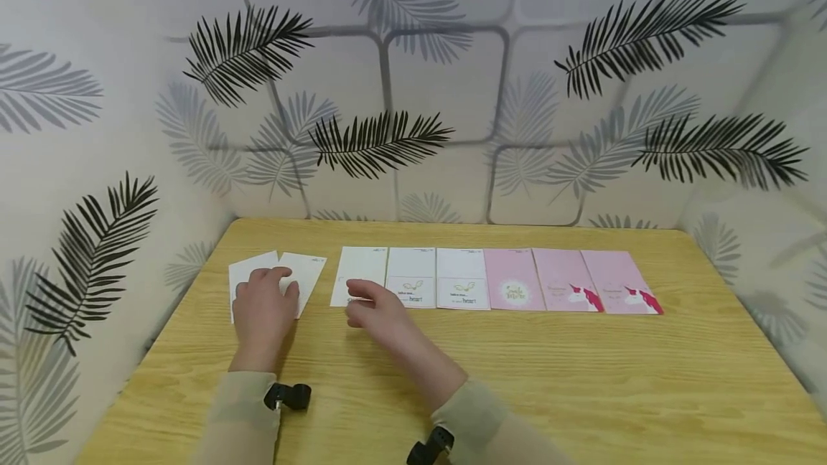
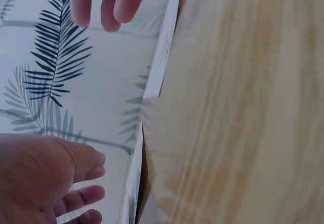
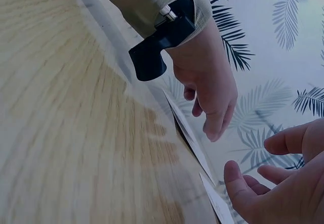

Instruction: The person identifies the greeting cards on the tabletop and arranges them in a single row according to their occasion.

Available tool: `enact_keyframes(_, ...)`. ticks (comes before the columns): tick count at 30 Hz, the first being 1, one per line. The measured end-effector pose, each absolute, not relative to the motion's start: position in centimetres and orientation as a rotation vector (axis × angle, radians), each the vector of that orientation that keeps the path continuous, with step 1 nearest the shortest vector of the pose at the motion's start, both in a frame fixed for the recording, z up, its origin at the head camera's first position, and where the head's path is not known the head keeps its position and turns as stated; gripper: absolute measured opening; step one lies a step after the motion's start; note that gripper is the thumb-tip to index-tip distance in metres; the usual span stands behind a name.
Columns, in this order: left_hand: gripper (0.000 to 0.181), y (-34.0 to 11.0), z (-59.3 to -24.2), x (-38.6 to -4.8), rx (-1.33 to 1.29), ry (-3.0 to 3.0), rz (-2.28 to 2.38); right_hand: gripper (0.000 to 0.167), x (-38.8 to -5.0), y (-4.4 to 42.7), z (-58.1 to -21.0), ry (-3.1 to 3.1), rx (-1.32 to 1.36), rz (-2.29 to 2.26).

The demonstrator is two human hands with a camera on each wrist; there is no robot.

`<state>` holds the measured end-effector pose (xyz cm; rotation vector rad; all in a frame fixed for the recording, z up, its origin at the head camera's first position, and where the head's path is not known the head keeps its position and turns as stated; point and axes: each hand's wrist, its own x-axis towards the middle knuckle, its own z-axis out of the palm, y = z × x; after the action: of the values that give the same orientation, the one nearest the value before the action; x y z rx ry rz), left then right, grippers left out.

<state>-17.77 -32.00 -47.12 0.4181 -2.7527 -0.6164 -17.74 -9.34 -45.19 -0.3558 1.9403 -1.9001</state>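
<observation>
My left hand (image 1: 263,307) is over two white cards at the left of the table, an outer card (image 1: 242,271) and a tilted inner card (image 1: 306,273), partly hiding both. Its fingers are loosely bent; the left wrist view shows the thumb and fingers (image 2: 91,161) apart, with nothing between them. Nearby, my right hand (image 1: 381,314) hovers at the row's left end, fingers relaxed and empty, covering the lower part of a white card (image 1: 362,268). In the right wrist view its thumb and fingers (image 3: 240,183) are spread apart.
Rightward along the row lie two white cards with "heart" lettering (image 1: 411,271) (image 1: 462,271), a pink card (image 1: 510,268) with a round white design, and two pink unicorn cards (image 1: 561,271) (image 1: 615,271). The wooden table (image 1: 581,379) meets a leaf-patterned backdrop (image 1: 446,185).
</observation>
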Motion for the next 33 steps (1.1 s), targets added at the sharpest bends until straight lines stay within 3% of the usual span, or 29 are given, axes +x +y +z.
enact_keyframes(8,0.038,-33.8,-47.3,-18.4,0.308,-2.801,-0.645,0.06,-17.3,-11.9,-45.7,1.917,-0.377,-1.89)
enact_keyframes(33,0.04,-35.7,-48.4,-17.3,0.361,-2.851,-0.734,0.067,-16.1,-15.9,-46.1,1.87,-0.328,-1.897)
